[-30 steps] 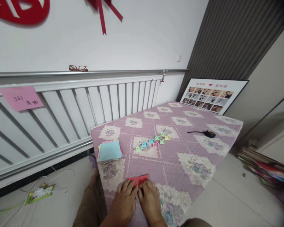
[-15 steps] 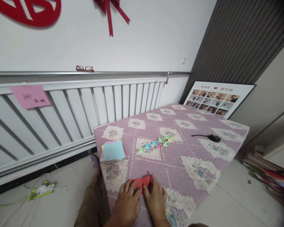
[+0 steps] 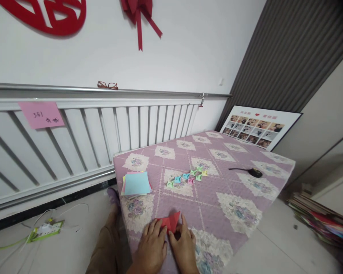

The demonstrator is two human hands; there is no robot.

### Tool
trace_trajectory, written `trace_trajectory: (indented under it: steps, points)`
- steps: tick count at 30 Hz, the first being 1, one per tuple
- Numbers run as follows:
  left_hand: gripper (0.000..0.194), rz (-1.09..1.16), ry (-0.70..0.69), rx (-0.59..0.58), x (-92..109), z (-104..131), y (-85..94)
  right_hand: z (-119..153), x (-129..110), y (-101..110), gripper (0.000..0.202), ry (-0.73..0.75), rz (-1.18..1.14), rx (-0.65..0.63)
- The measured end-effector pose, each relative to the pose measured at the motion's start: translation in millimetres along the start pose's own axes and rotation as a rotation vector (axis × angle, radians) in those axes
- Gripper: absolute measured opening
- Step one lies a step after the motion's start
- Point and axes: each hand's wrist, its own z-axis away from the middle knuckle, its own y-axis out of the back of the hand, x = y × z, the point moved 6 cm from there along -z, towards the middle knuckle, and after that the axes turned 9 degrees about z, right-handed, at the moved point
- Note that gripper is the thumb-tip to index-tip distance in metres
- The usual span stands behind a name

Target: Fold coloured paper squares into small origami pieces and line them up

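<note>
A piece of folded red paper (image 3: 170, 221) lies on the floral tablecloth near the front edge, its right part raised to a point. My left hand (image 3: 152, 243) rests over its left end, fingertips pressing it to the cloth. At the right end, my right hand (image 3: 184, 243) grips the paper between thumb and fingers. Farther back on the cloth sit several small folded paper pieces (image 3: 191, 181) in green, blue, pink and yellow. To the left is a stack of square coloured paper (image 3: 137, 183) with a light blue sheet on top.
The purple tablecloth (image 3: 185, 203) covers the table, which stands against a white radiator (image 3: 137, 129). A black object with a strap (image 3: 255, 172) lies at the right. A photo board (image 3: 260, 127) leans at the back. A power strip (image 3: 47, 230) and cables are on the floor.
The right part of the red paper now stands up in a point where it lay flatter before. My right hand has shifted slightly; my left hand stays on the paper. The view has tilted a little.
</note>
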Motion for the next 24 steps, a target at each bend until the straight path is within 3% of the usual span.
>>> trace_trajectory:
  steps: [4, 8, 13, 15, 18, 20, 24]
  points:
    - [0.052, 0.041, 0.002, 0.005, -0.3, 1.3, 2.7, 1.2, -3.8, -0.2, 0.063, -0.054, 0.012, 0.02]
    - [0.056, 0.167, 0.031, 0.06, -6.9, 2.1, 4.7, 3.8, -2.7, 2.7, 0.069, -0.118, -0.174, 0.053]
    - [0.053, 0.621, 0.337, 0.25, -32.7, 8.1, 2.4, 16.7, -7.0, 1.1, 0.083, -0.208, -0.567, -0.082]
    - [0.047, 0.841, 0.449, 0.261, -37.7, 12.8, -5.0, 24.4, -12.8, 1.3, 0.089, -0.234, -0.69, -0.119]
    - [0.041, 1.168, 0.557, 0.143, -30.8, 19.0, -20.0, 35.4, -25.6, 1.9, 0.092, -0.24, -0.801, -0.146]
    - [0.05, 1.382, 0.622, 0.06, -20.0, 23.4, -26.1, 41.2, -32.7, 4.0, 0.09, -0.245, -0.837, -0.108]
    - [0.06, 1.688, 0.663, 0.085, 0.3, 29.1, -14.7, 47.1, -40.4, 9.7, 0.083, -0.236, -0.801, -0.024]
